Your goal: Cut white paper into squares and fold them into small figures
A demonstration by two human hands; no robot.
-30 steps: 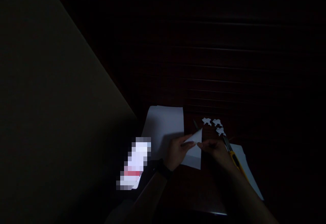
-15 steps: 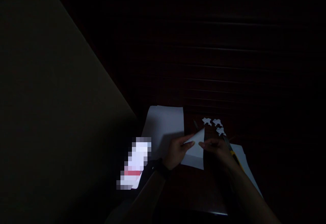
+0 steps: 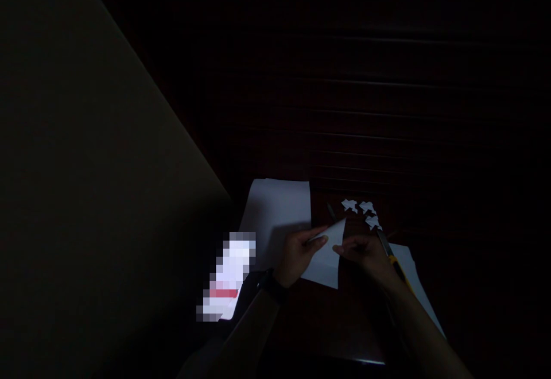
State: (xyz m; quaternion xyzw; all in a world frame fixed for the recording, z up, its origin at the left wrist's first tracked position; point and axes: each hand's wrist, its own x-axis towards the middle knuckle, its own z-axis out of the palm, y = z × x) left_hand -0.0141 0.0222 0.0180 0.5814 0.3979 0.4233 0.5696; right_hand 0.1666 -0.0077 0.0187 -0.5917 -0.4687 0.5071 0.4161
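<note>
Between my hands is a white sheet of paper (image 3: 326, 264), its upper corner folded to a slanted point. My left hand (image 3: 299, 254) grips the sheet's left side, thumb on top and fingers behind it. On the right edge, my right hand (image 3: 361, 251) pinches the paper between thumb and fingers. Beyond the hands lie several small folded white paper pieces (image 3: 349, 205) in a group. A utility knife (image 3: 398, 267) with a yellow and black handle rests beside my right forearm, partly covered by it.
White paper sheets (image 3: 279, 201) lie to the left, and more white paper (image 3: 415, 270) is at the right under the knife. A lit phone (image 3: 230, 273), its screen blurred out, stands at the left. A thin dark tool (image 3: 331, 211) lies behind the paper. A pale wall (image 3: 107, 166) borders the left.
The paper's lower edge has swung slightly to the left. My right thumb has slid a little down and left along the sheet. My left hand has barely moved.
</note>
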